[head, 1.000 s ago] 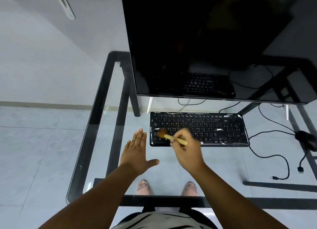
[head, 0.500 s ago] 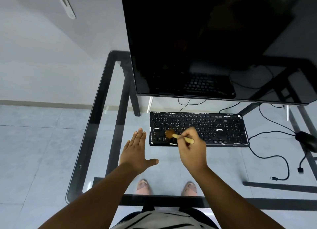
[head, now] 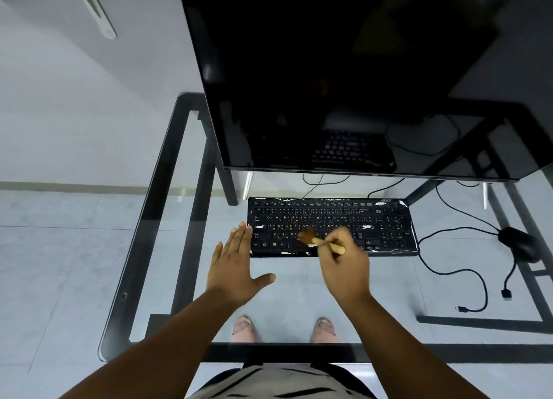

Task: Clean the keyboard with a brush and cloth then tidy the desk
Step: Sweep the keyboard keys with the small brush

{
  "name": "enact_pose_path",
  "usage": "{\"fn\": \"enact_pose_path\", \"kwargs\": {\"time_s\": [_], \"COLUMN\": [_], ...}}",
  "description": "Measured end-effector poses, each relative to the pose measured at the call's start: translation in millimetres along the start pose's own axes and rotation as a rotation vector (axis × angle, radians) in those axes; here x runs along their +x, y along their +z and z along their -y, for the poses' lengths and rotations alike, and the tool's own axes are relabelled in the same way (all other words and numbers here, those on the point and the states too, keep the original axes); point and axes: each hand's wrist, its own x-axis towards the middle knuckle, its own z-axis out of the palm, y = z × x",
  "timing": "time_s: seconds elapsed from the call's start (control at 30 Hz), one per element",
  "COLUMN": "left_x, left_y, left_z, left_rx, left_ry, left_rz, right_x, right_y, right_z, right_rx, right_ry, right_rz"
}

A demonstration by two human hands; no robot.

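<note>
Right hand (head: 344,261) is pinching a wooden-handled brush (head: 321,241), its brown bristles touching the lower key rows of the black keyboard (head: 332,226). Left hand (head: 236,267) is lying flat on the glass table (head: 167,249), fingers straight, fingertips just beside the keyboard's left end. Keyboard is sitting mid-table below the dark monitor (head: 344,75); a black mouse (head: 519,243) is resting near the right edge.

1. Monitor (head: 344,78): top and right side cut off by the picture's edges.
2. Keyboard (head: 332,226): near edge partly hidden behind the right hand (head: 344,264); key legends too small to read.
3. Brush (head: 321,241): bristles blurred; handle's middle hidden in the fingers.
4. Mouse (head: 519,244): dark, detail indistinct.
5. Both forearms cut off by the near edge.
6. Desk (head: 143,249): right side runs out of picture.
</note>
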Motion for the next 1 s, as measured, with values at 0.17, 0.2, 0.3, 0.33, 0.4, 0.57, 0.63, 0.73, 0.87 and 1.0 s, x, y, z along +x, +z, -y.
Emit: {"fn": "enact_pose_path", "kwargs": {"time_s": [0.17,0.2,0.3,0.33,0.4,0.57,0.63,0.73,0.87,1.0], "left_x": [5.4,6.6,8.8,8.6,7.2,7.3,7.6,7.5,10.1,13.0], "left_y": [1.3,1.7,5.2,6.2,8.3,13.8,14.4,13.8,17.8,26.3], "left_z": [-20.7,-22.8,-32.6,-34.9,-39.6,-49.4,-55.6,-64.3,-78.7,-92.0], "left_rx": [0.022,0.030,0.040,0.044,0.061,0.088,0.100,0.105,0.081,0.103], "left_ry": [0.082,0.092,0.121,0.129,0.140,0.105,0.078,0.041,0.059,0.115], "left_rz": [-0.005,0.003,0.033,0.041,0.060,0.047,0.023,-0.004,-0.002,0.031], "right_x": [4.1,4.3,9.7,12.0,16.3,21.4,21.9,16.7,14.3,10.6], "right_y": [-18.9,-19.7,-27.2,-29.3,-32.4,-44.8,-51.5,-57.2,-69.7,-79.7], "right_z": [-5.4,-7.1,-11.2,-10.9,-11.5,-23.3,-25.7,-32.3,-41.8,-50.3], "right_rx": [0.086,0.059,0.081,0.115,0.137,0.010,0.117,0.053,0.064,0.044], "right_ry": [-0.009,-0.008,0.034,0.029,0.019,0.064,0.062,0.032,0.072,0.051], "right_rz": [0.154,0.145,-0.078,-0.096,0.002,-0.135,-0.064,0.088,-0.084,0.090]}}
